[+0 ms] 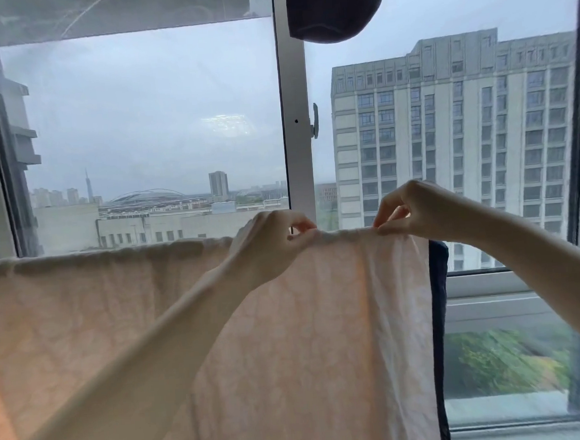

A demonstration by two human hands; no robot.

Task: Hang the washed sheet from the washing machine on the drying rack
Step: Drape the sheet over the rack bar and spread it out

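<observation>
A pale pink patterned sheet point(307, 339) hangs draped over a horizontal bar that its top fold hides. It spreads from the left edge of view to just right of centre. My left hand point(269, 245) pinches the top fold of the sheet near the middle. My right hand point(418, 210) pinches the same fold a little further right, close to the sheet's right edge. Both arms reach up from the bottom corners. The drying rack itself is covered by the cloth.
A dark navy cloth point(441, 312) hangs right behind the sheet's right edge. A dark rounded object point(334, 7) hangs overhead at top centre. Directly behind is a large window with a white frame post point(295, 116) and handle point(315, 120); buildings stand outside.
</observation>
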